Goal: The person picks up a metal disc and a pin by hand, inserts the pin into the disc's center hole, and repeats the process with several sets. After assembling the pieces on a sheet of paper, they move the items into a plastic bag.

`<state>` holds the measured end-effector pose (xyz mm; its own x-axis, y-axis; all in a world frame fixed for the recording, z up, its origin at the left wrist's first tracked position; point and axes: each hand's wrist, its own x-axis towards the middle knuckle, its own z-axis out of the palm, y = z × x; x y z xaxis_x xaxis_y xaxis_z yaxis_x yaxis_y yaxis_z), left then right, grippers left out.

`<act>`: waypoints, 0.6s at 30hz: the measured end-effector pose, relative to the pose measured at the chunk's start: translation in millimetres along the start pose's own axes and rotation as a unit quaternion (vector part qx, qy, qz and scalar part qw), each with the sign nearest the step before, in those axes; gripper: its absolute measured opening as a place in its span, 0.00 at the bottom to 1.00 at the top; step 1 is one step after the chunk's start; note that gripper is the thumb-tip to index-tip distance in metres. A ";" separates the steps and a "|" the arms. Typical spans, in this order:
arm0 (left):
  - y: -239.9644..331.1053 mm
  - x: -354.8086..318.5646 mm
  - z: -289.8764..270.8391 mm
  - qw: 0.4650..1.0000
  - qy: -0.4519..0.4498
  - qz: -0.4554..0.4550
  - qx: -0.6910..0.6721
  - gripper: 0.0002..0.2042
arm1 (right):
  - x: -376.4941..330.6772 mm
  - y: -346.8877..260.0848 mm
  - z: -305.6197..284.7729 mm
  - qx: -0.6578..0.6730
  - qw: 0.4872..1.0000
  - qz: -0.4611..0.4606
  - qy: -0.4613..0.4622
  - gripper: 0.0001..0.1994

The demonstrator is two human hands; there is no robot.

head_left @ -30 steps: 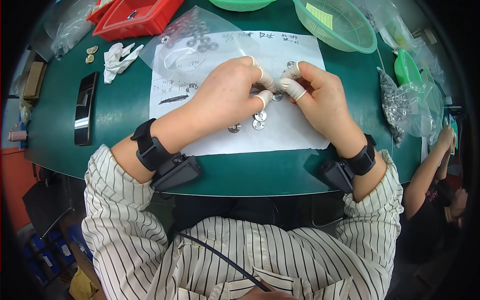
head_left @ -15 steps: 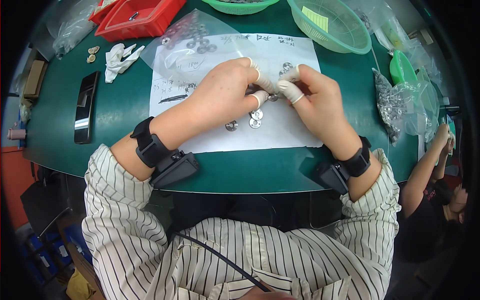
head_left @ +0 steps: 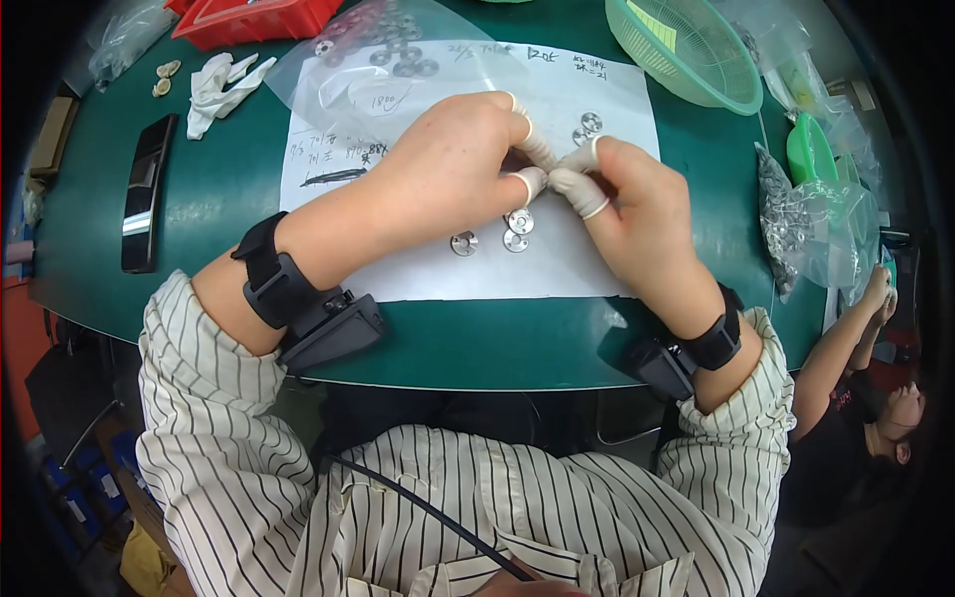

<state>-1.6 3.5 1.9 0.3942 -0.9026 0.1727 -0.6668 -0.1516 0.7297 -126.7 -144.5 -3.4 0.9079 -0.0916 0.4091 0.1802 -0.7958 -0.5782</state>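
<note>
My left hand (head_left: pixel 458 154) and my right hand (head_left: pixel 632 189) meet over a white paper sheet (head_left: pixel 398 274), fingertips pressed together. White finger cots cover the thumbs and index fingers. Both hands are closed in a pinch around a small metal disc, now hidden by the fingers; its edge showed half a second ago. Just below the left thumb lie two overlapping round metal discs with centre holes, the lower disc (head_left: pixel 514 241) plainly visible. Another disc (head_left: pixel 464 243) rests alone to their left. Beyond my right fingers is a little group of discs (head_left: pixel 591 122).
A clear bag (head_left: pixel 348 60) with discs overlaps the sheet's far left. Left lie a phone (head_left: pixel 147 199) and a white glove (head_left: pixel 214 95); behind stands a red bin (head_left: pixel 254 25). A green basket (head_left: pixel 686 60) and bagged parts (head_left: pixel 781 219) are right. A co-worker's arm (head_left: pixel 836 338) shows far right.
The whole view has shifted slightly, with the far bins sliding toward the upper edge. My fingertips have drawn closer together, hiding the disc between them. The discs on the paper seem unmoved.
</note>
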 end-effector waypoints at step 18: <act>1.0 1.7 0.1 0.995 0.013 -0.073 -0.073 0.07 | 6.1 1.6 -5.3 0.194 0.967 0.165 -0.005 0.05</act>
<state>-1.6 1.7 2.9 0.4984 -0.8638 0.0739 -0.5030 -0.2187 0.8361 -122.9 -149.5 1.9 0.9435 -0.2945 0.1520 0.0073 -0.4400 -0.8980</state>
